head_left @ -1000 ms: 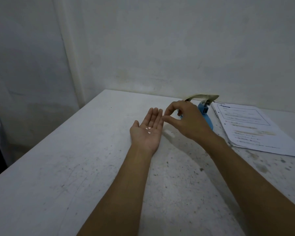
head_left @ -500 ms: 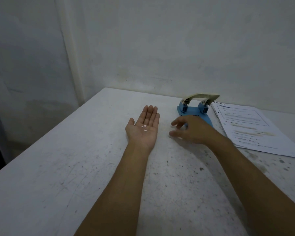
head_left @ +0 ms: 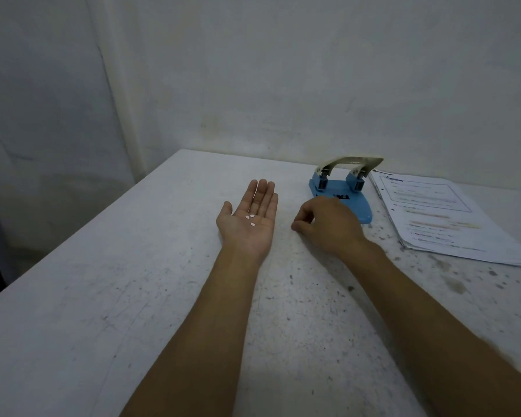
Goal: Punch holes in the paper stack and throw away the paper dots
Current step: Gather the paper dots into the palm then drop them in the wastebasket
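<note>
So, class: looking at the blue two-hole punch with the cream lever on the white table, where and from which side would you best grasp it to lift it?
Probably by the arched cream lever of the blue two-hole punch, coming from above. The lever stands raised over the flat base, leaving a gap for fingers. The paper stack crowds its right side; the right hand sits in front.

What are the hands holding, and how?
The left hand carries three paper dots loose on its open palm. Whether the right hand pinches anything cannot be told.

Matt, scuffed white table (head_left: 133, 296); glossy blue hole punch (head_left: 348, 200) (metal lever); printed paper stack (head_left: 442, 218).
</note>
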